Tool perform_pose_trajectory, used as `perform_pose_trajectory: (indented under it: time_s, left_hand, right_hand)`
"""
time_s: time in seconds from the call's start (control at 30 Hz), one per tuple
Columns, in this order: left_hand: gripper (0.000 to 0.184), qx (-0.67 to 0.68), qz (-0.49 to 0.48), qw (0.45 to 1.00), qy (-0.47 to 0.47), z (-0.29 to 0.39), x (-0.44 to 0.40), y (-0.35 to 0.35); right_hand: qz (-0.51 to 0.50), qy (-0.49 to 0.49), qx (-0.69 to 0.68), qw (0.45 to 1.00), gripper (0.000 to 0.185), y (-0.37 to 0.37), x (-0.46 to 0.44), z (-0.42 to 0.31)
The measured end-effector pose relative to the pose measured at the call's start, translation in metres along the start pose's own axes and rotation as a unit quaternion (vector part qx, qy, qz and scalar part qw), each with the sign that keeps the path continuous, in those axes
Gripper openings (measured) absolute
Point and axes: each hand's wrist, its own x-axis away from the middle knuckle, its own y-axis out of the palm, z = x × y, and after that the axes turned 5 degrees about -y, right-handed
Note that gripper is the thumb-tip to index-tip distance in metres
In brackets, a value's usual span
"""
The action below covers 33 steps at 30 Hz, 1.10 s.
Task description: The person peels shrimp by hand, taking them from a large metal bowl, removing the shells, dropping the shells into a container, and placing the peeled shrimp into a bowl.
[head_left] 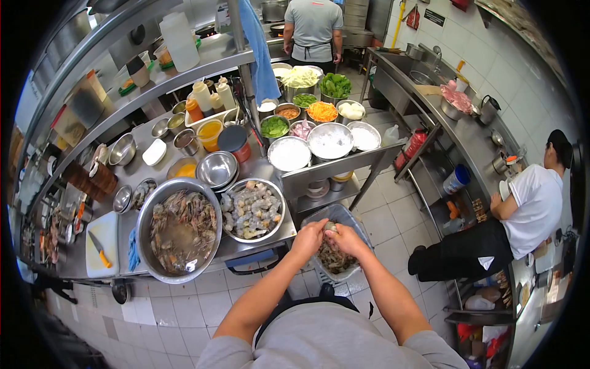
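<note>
My left hand (309,237) and my right hand (347,239) meet over a clear plastic tub (344,213). Between the closed fingertips of both is a greyish shrimp (330,226), partly covered by the fingers. Unpeeled-looking shrimp (335,259) lie in the tub below. To the left, at the counter's edge, a metal bowl holds peeled shrimp (252,209). Beside it stands a larger metal bowl (145,237) with shrimp heads and shells (184,218) in brownish liquid.
A cutting board (101,246) with an orange-handled knife (100,249) lies at the counter's left. Pots of cut vegetables (322,111) stand ahead. One person (522,212) works at the right counter; another (313,31) stands at the back. Tiled floor (393,215) lies between the counters.
</note>
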Motion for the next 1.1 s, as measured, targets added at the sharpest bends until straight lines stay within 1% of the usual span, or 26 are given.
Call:
perform_pose_trajectory:
  time_s: [0.03, 0.07, 0.1, 0.13, 0.17, 0.27, 0.3, 0.33, 0.37, 0.43, 0.47, 0.5, 0.57, 0.63, 0.7, 0.8, 0.83, 0.87, 0.9, 0.93, 0.97, 1.0, 1.03, 1.1]
  left_hand:
    - [0.039, 0.041, -0.028, 0.997, -0.060, -0.002, 0.000, 0.004]
    - [0.037, 0.082, -0.057, 0.988, -0.120, -0.004, 0.001, 0.008]
    - [0.037, 0.083, -0.056, 0.988, -0.121, -0.005, 0.002, 0.011]
    - [0.038, 0.120, -0.060, 0.980, -0.150, -0.006, 0.002, 0.014]
    - [0.039, 0.155, -0.063, 0.970, -0.178, -0.007, 0.002, 0.016]
    - [0.041, 0.153, -0.048, 0.967, -0.196, -0.003, 0.004, 0.018]
    - [0.041, 0.153, -0.048, 0.967, -0.196, 0.000, 0.005, 0.019]
    - [0.040, 0.132, -0.018, 0.979, -0.152, 0.005, 0.006, 0.021]
    - [0.039, 0.111, 0.013, 0.988, -0.108, 0.008, 0.007, 0.022]
    - [0.040, 0.110, 0.011, 0.988, -0.108, 0.016, 0.006, 0.021]
    - [0.040, 0.110, 0.008, 0.988, -0.108, 0.019, 0.006, 0.020]
    - [0.040, 0.111, 0.007, 0.988, -0.108, 0.022, 0.006, 0.019]
    - [0.039, 0.118, -0.029, 0.985, -0.125, 0.026, 0.003, 0.016]
    - [0.038, 0.126, -0.022, 0.985, -0.119, 0.025, 0.003, 0.016]
    - [0.037, 0.136, -0.020, 0.984, -0.114, 0.023, 0.004, 0.021]
    - [0.032, 0.114, -0.032, 0.986, -0.114, 0.019, 0.000, 0.019]
    - [0.033, 0.176, -0.102, 0.961, -0.187, 0.022, -0.001, 0.013]
    - [0.033, 0.235, -0.171, 0.922, -0.256, 0.025, -0.003, 0.007]
    - [0.033, 0.234, -0.171, 0.922, -0.255, 0.017, -0.003, 0.007]
    - [0.032, 0.313, -0.213, 0.889, -0.257, 0.005, -0.003, 0.008]
    - [0.030, 0.391, -0.253, 0.847, -0.257, -0.005, 0.000, 0.012]
    - [0.031, 0.413, -0.269, 0.827, -0.269, -0.004, 0.001, 0.008]
    - [0.031, 0.412, -0.269, 0.828, -0.269, -0.002, 0.001, 0.005]
    - [0.039, 0.460, -0.282, 0.801, -0.259, 0.000, 0.001, 0.000]
  right_hand:
    - [0.007, -0.036, 0.032, 0.999, 0.029, 0.001, -0.002, 0.004]
    - [0.006, -0.035, 0.033, 0.999, 0.029, 0.002, -0.003, 0.009]
    - [0.026, -0.066, 0.065, 0.995, 0.029, 0.002, -0.003, 0.011]
    - [0.047, -0.098, 0.098, 0.989, 0.029, 0.002, -0.005, 0.013]
    - [0.045, -0.099, 0.098, 0.989, 0.029, 0.002, -0.007, 0.014]
    - [0.035, -0.090, 0.077, 0.992, 0.035, 0.003, -0.009, 0.015]
    - [0.045, -0.089, 0.130, 0.986, 0.036, 0.003, -0.008, 0.011]
    - [0.055, -0.087, 0.182, 0.978, 0.037, 0.004, -0.007, 0.008]
    - [0.055, -0.087, 0.183, 0.978, 0.037, 0.006, -0.007, 0.007]
    - [0.095, -0.069, 0.162, 0.980, 0.038, 0.011, -0.007, 0.006]
    - [0.096, -0.069, 0.162, 0.980, 0.038, 0.013, -0.006, 0.006]
    - [0.112, -0.070, 0.182, 0.974, 0.036, 0.015, -0.004, 0.003]
    - [0.129, -0.072, 0.202, 0.968, 0.033, 0.017, -0.001, 0.003]
    - [0.151, -0.081, 0.221, 0.960, 0.031, 0.019, 0.000, 0.006]
    - [0.152, -0.069, 0.232, 0.958, 0.030, 0.019, -0.001, 0.010]
    - [0.148, -0.061, 0.246, 0.956, 0.028, 0.012, -0.003, 0.014]
    - [0.143, -0.062, 0.246, 0.957, 0.027, 0.010, -0.005, 0.016]
    - [0.143, -0.063, 0.246, 0.957, 0.027, 0.008, -0.006, 0.018]
    - [0.120, -0.060, 0.256, 0.957, 0.027, 0.006, -0.008, 0.020]
    - [0.098, -0.055, 0.267, 0.957, 0.026, 0.002, -0.009, 0.025]
    - [0.098, -0.053, 0.267, 0.957, 0.026, -0.003, -0.009, 0.030]
    - [0.089, -0.054, 0.255, 0.961, 0.026, -0.009, -0.013, 0.034]
    - [0.079, -0.057, 0.242, 0.965, 0.026, -0.011, -0.019, 0.038]
    - [0.084, -0.054, 0.235, 0.967, 0.027, -0.010, -0.024, 0.041]
